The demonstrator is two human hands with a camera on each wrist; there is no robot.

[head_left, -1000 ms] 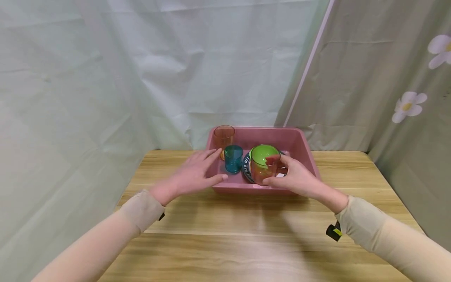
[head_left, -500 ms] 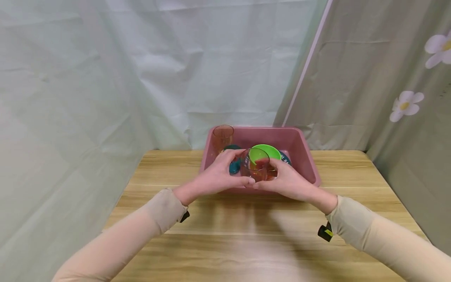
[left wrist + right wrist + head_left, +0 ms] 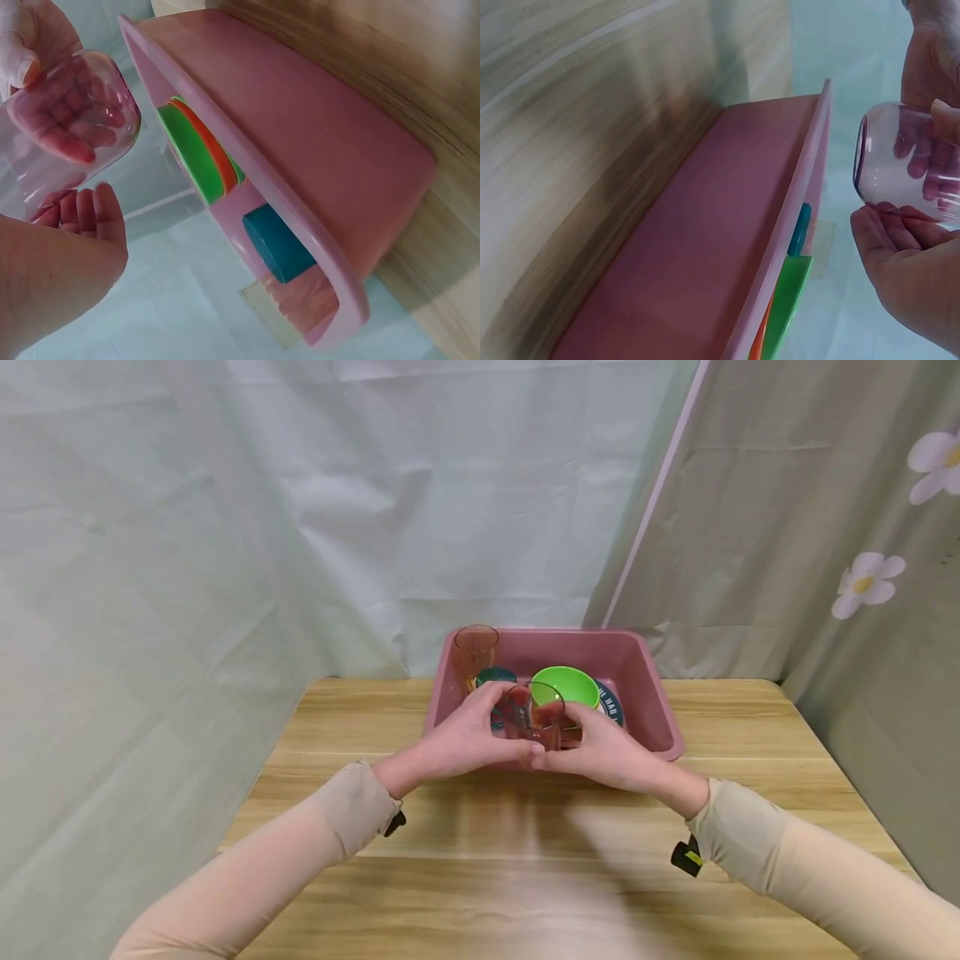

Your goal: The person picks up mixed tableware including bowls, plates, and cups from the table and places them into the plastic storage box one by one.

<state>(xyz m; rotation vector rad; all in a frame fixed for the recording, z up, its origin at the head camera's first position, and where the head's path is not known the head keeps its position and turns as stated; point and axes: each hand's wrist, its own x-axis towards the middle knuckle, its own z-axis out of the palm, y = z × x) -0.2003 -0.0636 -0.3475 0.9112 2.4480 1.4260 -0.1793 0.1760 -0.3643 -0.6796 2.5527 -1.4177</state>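
A clear pink-tinted drinking glass (image 3: 546,739) is held upright between both hands, above the front rim of a pink plastic basin (image 3: 577,645). My left hand (image 3: 468,742) curls round its left side, and my right hand (image 3: 603,753) grips the right side. The thumbs meet at the front. In the right wrist view, the bottom of the glass (image 3: 881,154) is raised above the basin's rim. Inside the basin sit a green bowl (image 3: 566,683) on an orange one (image 3: 217,154), a dark-rimmed lettered plate (image 3: 612,700), a teal cup (image 3: 279,244) and a tall amber glass (image 3: 477,647).
The basin stands at the back of a wooden table (image 3: 510,877), close to a pale curtain (image 3: 480,510) behind. Another curtain with flower prints (image 3: 866,585) hangs along the right side.
My right hand has shifted left with the pink-tinted glass, off the green bowl. My left hand has come in from the left and taken hold of the glass too.
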